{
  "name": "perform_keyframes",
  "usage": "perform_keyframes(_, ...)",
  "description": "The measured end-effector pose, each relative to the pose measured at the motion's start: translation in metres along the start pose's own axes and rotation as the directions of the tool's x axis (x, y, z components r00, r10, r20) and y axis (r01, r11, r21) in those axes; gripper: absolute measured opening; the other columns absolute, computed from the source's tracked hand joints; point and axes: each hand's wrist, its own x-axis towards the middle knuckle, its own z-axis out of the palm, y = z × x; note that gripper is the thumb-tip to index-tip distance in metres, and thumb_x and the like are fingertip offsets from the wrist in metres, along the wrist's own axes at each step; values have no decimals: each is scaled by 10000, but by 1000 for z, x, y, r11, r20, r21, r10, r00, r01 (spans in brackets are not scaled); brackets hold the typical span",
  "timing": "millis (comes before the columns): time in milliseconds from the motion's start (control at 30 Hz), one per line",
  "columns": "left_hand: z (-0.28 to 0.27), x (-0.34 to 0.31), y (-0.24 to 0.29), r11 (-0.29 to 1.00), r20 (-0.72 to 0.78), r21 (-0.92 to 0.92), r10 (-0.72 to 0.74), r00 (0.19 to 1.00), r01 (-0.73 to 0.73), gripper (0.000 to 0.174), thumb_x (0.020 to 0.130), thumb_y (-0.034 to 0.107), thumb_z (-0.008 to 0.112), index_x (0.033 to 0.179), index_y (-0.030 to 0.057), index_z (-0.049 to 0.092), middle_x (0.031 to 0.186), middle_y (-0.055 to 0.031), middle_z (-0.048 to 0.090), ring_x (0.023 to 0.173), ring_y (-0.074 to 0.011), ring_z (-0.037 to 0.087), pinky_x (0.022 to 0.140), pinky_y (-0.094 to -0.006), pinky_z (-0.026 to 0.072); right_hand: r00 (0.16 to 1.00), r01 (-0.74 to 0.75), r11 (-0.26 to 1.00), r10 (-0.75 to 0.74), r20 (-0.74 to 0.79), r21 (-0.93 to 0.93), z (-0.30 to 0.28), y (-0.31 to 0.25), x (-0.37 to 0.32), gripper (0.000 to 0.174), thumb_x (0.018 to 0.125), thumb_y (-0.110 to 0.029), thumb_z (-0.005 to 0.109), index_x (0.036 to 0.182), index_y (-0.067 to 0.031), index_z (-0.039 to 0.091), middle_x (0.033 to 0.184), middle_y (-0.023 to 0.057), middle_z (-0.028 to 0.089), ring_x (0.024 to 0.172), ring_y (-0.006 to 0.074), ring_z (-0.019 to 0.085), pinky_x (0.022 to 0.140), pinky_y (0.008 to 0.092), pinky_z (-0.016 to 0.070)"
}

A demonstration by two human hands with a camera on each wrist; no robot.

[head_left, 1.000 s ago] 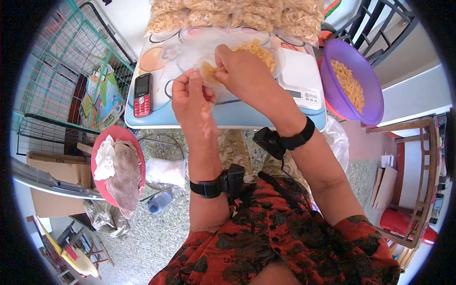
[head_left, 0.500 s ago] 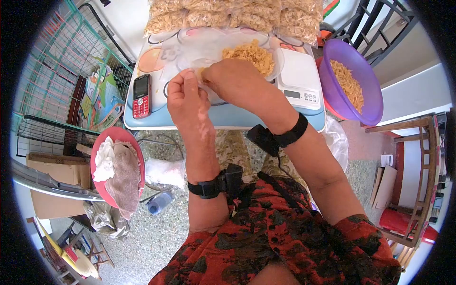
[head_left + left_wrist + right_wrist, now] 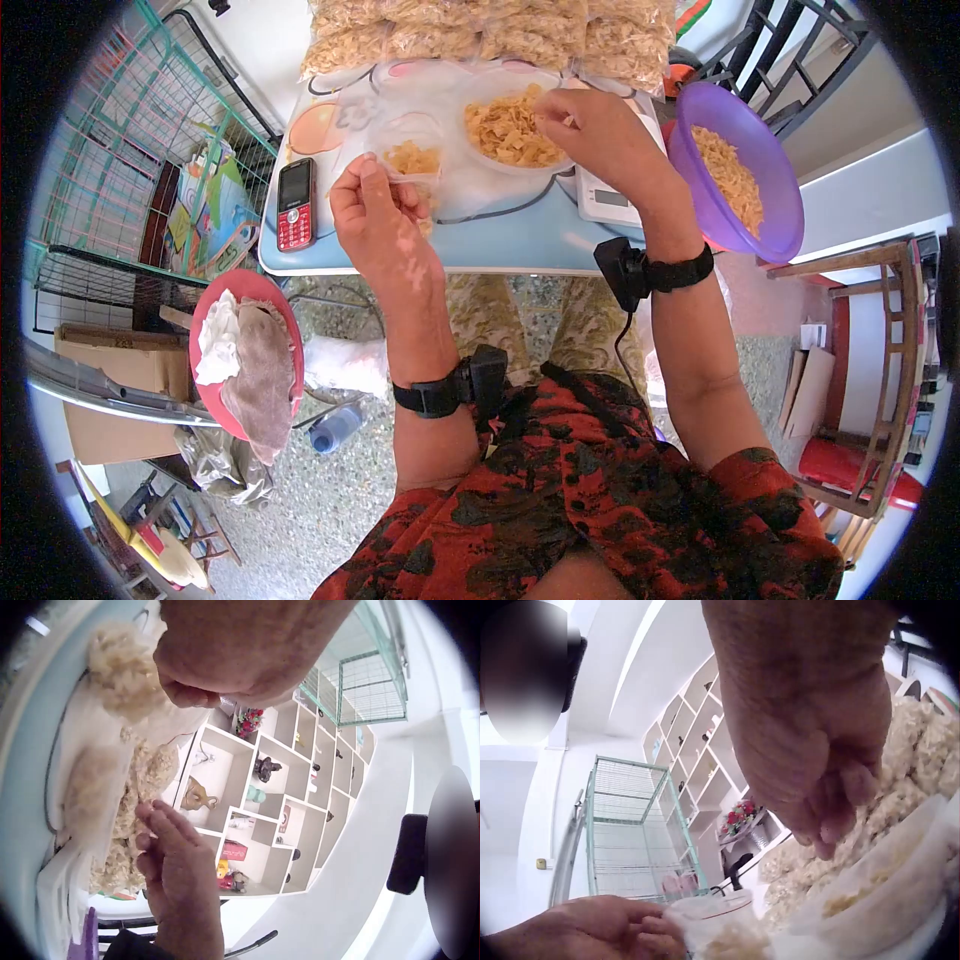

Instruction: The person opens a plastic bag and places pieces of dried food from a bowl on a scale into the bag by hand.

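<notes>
Pinched the clear bag (image 3: 405, 132) of yellowish flakes (image 3: 412, 157) in the left grip (image 3: 382, 222); hovered, right grip (image 3: 612, 138) loosely open, beside the bowl (image 3: 520, 171), scale (image 3: 602, 207) partly underneath.

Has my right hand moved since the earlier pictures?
Yes, the right hand has moved rightward, away from the red phone, and now hides part of the white scale.

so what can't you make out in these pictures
- Reading on the scale: head view, right hand and forearm cover part of it.
- Any piece in the right hand: right wrist view, its own curled fingers hide it.
- Top of the stacked bags: head view, cut off by the upper edge.
- Text on the phone: head view, too small.
</notes>
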Motion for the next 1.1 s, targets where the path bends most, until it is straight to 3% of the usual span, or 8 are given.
perform_keyframes(67,0,-1,-1,1000,22,-16,8,1000,-8,139,945,164,616,987,53,543,713,1,490,585,-99,446,506,-242,371,992,-22,999,28,125,-50,-2,3,1,300,829,-231,646,1060,-40,659,933,145,675,843,282,643,746,375,496)
perform_keyframes(167,4,-4,-1,1000,8,7,-5,1000,5,139,949,168,613,988,54,544,718,-4,502,591,-104,458,509,-243,377,985,159,987,-159,-70,-7,30,18,-3,320,820,-258,643,1074,-64,663,1011,143,668,934,294,631,797,393,494)
perform_keyframes(267,4,-5,0,1000,20,11,-3,1000,3,131,950,169,611,983,59,547,717,-5,511,593,-103,467,512,-245,384,987,4,997,8,162,-71,19,-6,3,341,798,-273,651,1079,-81,663,1068,140,655,1009,311,610,840,411,485)
perform_keyframes(467,1,-3,-4,1000,48,20,-8,999,7,129,950,170,609,974,58,550,716,-1,509,589,-97,469,515,-248,390,981,66,988,-39,188,-140,46,8,19,281,791,-199,615,1035,-66,656,987,156,665,973,331,614,823,430,483)
perform_keyframes(567,4,-5,-2,999,55,34,-11,998,9,126,948,170,612,963,60,553,714,1,506,587,-96,468,513,-246,389,991,122,991,-119,66,-49,48,14,20,240,788,-150,595,999,-49,651,919,169,671,912,352,621,789,431,482)
perform_keyframes(667,2,-4,-2,999,53,37,-25,998,24,121,948,165,611,962,58,556,712,1,506,587,-96,469,512,-244,388,982,183,980,-178,-69,78,42,24,20,227,779,-115,586,982,-39,654,778,164,643,747,294,632,686,388,483)
perform_keyframes(867,2,-4,-8,998,45,51,-45,998,43,130,950,168,612,980,53,560,701,1,502,579,-97,464,505,-248,385,991,-16,908,69,-113,419,28,28,19,240,774,-97,580,991,-32,659,627,48,527,585,127,496,569,302,426)
perform_keyframes(1100,5,-7,-7,998,72,51,-43,996,39,158,968,179,586,992,32,534,691,-5,501,557,-85,462,500,-235,390,995,33,979,-13,-101,200,45,36,25,286,796,-155,641,1043,-11,632,817,113,607,749,208,587,670,344,475)
